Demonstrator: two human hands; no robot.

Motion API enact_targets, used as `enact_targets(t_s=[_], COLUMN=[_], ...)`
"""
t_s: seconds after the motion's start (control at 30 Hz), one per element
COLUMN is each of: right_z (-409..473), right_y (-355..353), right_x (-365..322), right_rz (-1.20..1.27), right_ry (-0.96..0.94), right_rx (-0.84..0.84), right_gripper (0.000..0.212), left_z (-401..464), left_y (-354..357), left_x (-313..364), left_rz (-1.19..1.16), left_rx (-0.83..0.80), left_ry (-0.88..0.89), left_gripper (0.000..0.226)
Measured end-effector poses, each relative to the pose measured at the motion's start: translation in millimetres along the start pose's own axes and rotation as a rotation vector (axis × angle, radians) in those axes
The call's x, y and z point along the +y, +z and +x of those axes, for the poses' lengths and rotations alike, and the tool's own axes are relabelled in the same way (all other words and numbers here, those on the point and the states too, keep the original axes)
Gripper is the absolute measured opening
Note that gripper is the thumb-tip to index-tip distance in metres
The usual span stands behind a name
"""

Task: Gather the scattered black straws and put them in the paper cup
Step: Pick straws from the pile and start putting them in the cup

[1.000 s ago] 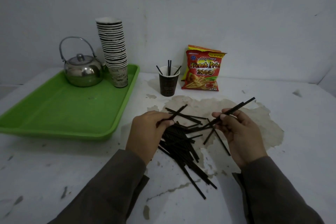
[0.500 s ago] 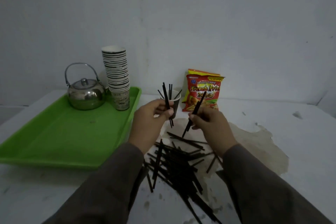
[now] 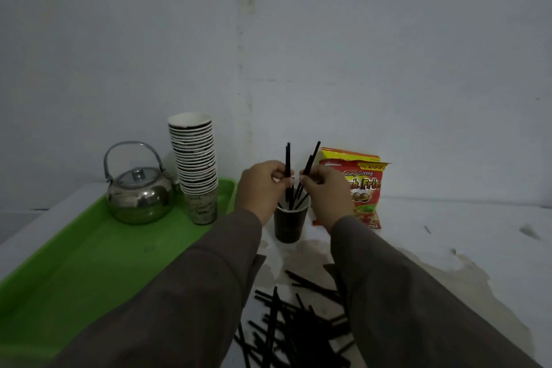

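A dark paper cup [image 3: 290, 224] stands on the white table near the wall, with several black straws upright in it. Just above its rim, my left hand [image 3: 263, 185] pinches an upright black straw [image 3: 288, 164] whose lower end reaches into the cup. My right hand [image 3: 324, 188] pinches a slanted black straw [image 3: 310, 160] whose lower end also points into the cup. A pile of several scattered black straws [image 3: 286, 320] lies on the table near me, between my forearms.
A green tray [image 3: 89, 263] on the left holds a steel kettle [image 3: 139, 193] and a tall stack of paper cups [image 3: 195, 164]. A red and yellow snack bag [image 3: 363, 188] leans by the wall right of the cup. A brown stain [image 3: 448, 272] marks the table.
Both hands have lifted straws from the pile and carried them away from me to the cup. The straws now stand over the cup with their lower ends inside it. The camera has tilted upward.
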State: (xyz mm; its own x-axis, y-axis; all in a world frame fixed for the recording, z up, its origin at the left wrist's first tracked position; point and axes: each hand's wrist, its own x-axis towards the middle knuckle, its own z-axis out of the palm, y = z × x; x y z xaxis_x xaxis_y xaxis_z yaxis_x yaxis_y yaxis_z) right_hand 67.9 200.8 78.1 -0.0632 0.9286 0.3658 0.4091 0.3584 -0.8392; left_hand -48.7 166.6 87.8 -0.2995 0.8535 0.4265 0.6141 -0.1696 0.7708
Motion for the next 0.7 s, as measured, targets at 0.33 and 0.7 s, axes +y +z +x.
enact_targets(t_s=[0.33,0.7], right_z=[-4,-97], right_y=[0,-58], right_x=[12,7], right_rz=[-0.064,0.009], right_ry=[-0.011,-0.072], right_rx=[-0.05,-0.055], right_gripper=[0.032,0.013], left_z=[0,-111], left_y=[13,-21], left_x=[-19,3], left_rz=[0.091,0.106], left_rx=[-0.133,-0.17], left_ry=[-0.007,0.239], left_gripper=[0.039,0.019])
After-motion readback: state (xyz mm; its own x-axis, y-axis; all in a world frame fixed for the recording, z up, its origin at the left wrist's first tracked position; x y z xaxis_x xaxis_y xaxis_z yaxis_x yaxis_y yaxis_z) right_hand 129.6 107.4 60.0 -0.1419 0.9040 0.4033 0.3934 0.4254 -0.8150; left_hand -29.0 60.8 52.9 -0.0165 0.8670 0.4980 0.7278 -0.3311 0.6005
